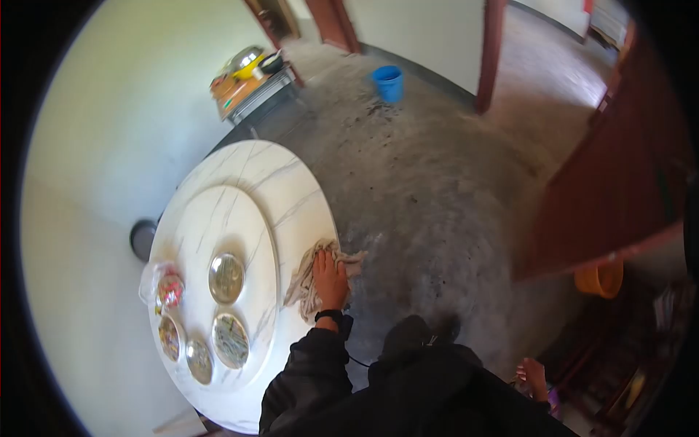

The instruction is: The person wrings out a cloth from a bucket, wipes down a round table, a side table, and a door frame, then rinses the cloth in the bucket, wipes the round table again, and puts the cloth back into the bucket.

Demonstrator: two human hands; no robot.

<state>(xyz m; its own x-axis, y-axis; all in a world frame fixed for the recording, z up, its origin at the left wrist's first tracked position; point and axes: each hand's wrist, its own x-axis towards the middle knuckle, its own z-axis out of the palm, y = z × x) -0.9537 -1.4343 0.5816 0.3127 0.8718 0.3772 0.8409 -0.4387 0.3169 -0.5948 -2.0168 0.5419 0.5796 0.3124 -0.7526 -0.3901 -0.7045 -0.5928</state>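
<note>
My left hand [331,282], with a dark band on the wrist, presses on a crumpled beige cloth [302,280]. The cloth lies on the rim of a round white marble-patterned table [298,193], and part of it hangs over the edge. Low on the right, beside my body, is my right hand [534,375], its fingers curled. What they hold, if anything, is too small to make out. On the table's raised turntable [233,211] stand several round dishes, among them a shiny one [226,278] and one with greenish contents [231,341].
A clear plastic bag [149,280] rests beside a red-patterned round item [170,290]. A blue bucket [388,84] stands on the grey floor. A small side table [258,95] holds a yellow basin [249,67]. To the right are a dark red door [611,167] and an orange bucket [601,278].
</note>
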